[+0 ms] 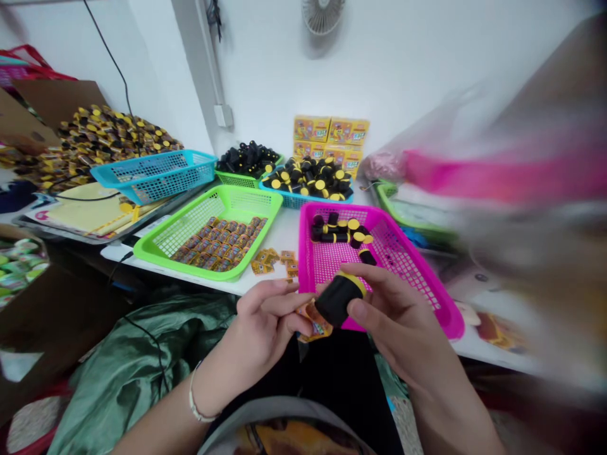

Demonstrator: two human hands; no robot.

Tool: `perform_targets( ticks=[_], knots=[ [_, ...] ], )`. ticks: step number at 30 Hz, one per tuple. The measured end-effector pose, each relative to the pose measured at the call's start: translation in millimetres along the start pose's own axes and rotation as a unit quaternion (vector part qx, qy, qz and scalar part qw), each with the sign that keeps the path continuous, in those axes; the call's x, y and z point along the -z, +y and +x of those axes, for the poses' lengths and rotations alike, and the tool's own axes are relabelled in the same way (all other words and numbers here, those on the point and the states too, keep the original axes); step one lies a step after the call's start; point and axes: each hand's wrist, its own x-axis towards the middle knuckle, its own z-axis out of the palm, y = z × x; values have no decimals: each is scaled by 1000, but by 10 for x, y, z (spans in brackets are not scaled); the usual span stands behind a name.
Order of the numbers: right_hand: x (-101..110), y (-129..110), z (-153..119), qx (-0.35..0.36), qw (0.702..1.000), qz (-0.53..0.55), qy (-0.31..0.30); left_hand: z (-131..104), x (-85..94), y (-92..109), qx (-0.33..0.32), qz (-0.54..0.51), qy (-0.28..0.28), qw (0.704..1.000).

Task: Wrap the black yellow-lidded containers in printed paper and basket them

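Observation:
Between the thumb and fingers of my right hand is a black cylinder with a yellow end, tilted over my lap. Just left of it, my left hand pinches an orange printed label, partly covered by the fingers and the cylinder. Beyond my hands, a pink basket holds several black and yellow cylinders. Loose orange labels lie on the white table to its left. A green basket contains rows of cylinders wrapped in printed labels.
A blue basket heaped with black and yellow cylinders stands behind, beside a pile of black pieces. Yellow boxes are stacked at the wall. Another blue basket sits at left. Blurred plastic and pink material crowd the right.

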Motion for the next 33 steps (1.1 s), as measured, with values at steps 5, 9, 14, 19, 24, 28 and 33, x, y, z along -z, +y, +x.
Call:
perform_targets(
  ticks=[5,9,14,19,24,28,33],
  knots=[
    [-34,-29,-5,27,998,-51,0,48,-20,70,8,-115,55,992],
    [-40,-9,-40,72,993,-94,10,133,-30,220,100,-208,74,970],
    [20,-22,-40,103,987,-121,-24,158,-5,320,226,-389,64,891],
    [23,-65,10,126,970,-201,-60,179,16,369,329,-412,62,848],
    [-40,2,11,121,966,-221,-60,186,-40,387,338,-405,91,845],
    [-47,65,-7,104,976,-189,-39,152,-104,418,279,-326,149,891],
    [-61,101,26,78,992,-68,-70,162,-120,454,265,-264,196,906]
  ],
)
